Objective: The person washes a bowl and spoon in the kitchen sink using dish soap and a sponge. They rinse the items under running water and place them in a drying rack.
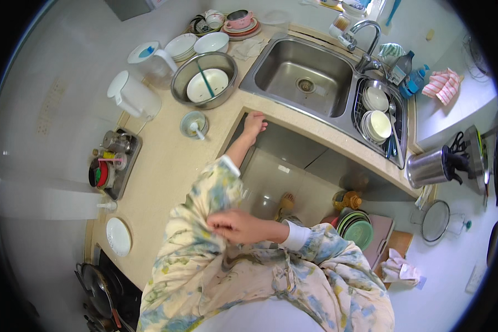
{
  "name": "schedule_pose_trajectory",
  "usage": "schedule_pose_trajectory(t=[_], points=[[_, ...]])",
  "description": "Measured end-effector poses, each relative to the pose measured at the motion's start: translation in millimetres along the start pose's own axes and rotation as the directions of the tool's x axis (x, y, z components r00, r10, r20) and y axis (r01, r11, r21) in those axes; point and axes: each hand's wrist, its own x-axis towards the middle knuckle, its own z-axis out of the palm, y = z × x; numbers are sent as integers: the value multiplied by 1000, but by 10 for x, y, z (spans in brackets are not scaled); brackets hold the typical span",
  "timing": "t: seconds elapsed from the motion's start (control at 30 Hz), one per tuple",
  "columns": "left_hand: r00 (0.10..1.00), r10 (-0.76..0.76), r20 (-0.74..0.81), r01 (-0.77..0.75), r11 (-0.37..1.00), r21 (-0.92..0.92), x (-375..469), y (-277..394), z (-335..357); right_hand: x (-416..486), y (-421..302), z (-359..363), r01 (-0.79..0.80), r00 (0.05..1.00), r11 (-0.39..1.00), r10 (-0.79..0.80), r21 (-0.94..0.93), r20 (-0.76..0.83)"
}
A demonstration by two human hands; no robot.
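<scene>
My left hand (255,124) reaches to the inner corner of the counter, below the front edge by the sink. Its fingers are loosely bent and apart, with nothing visible in them. The left sleeve (216,182), floral with a white cuff, sits partway up that forearm. My right hand (245,226) is curled against the left sleeve near the elbow, gathering its cloth; the fingertips are blurred. Beside my left hand, a small bowl (187,126) with a white spoon stands on the counter (166,166). A steel basin (177,89) behind it holds a white bowl (200,87) and a green stick-like utensil.
The steel sink (269,70) has a faucet (373,31) and a rack of bowls (375,124). Two pitchers (139,97) and stacked dishes (182,45) line the left wall. A wok (95,286) is lower left. An oil bottle (346,200) and basins (359,234) stand low at right.
</scene>
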Motion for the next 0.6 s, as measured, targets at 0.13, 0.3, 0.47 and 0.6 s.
schedule_pose_trajectory(t=[0.13,0.3,0.47,0.6], points=[[982,-186,20,177,894,-411,431,35,-199,14,-245,-559,-399,872,817,197,417,447],[958,-206,199,286,738,-611,-159,47,-122,-227,274,-1467,-350,918,906,280,237,281],[891,-441,-110,66,365,-929,-766,-369,-947,-686,1195,-2985,-681,626,715,680,157,-383],[664,-585,-466,-261,402,-877,-777,-536,-1250,-1093,1761,-4414,-789,542,513,323,-337,-776]])
